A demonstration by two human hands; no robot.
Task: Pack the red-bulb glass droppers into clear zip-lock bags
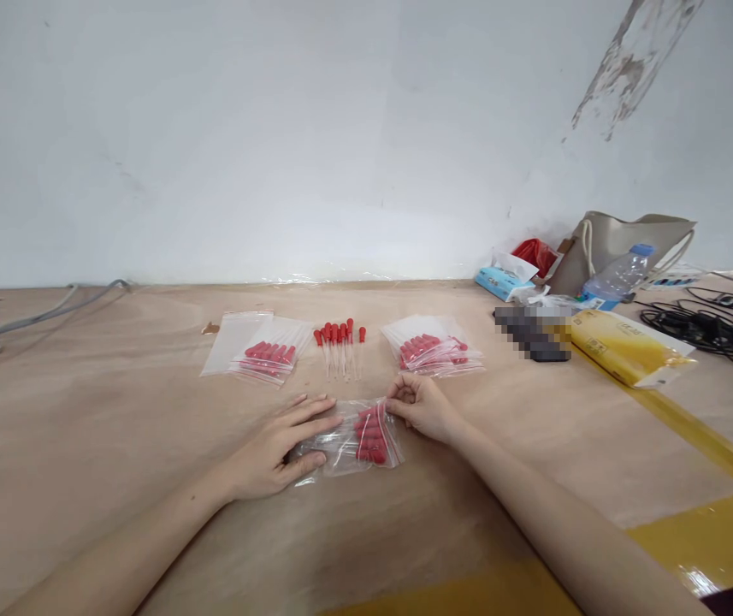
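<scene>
Steady the zip-lock bag [348, 441] of red-bulbed droppers [371, 434] on the bench [315, 539] under the loosely spread left hand [280, 447], and, with the right hand [425, 407] pinched on its far right corner, press evenly along the apparent closure strip [392, 435], ideally sparing the slender tubes [333, 440].

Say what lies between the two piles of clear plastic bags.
Loose clear droppers with red bulbs lie between the left pile and right pile in the head view.
</scene>
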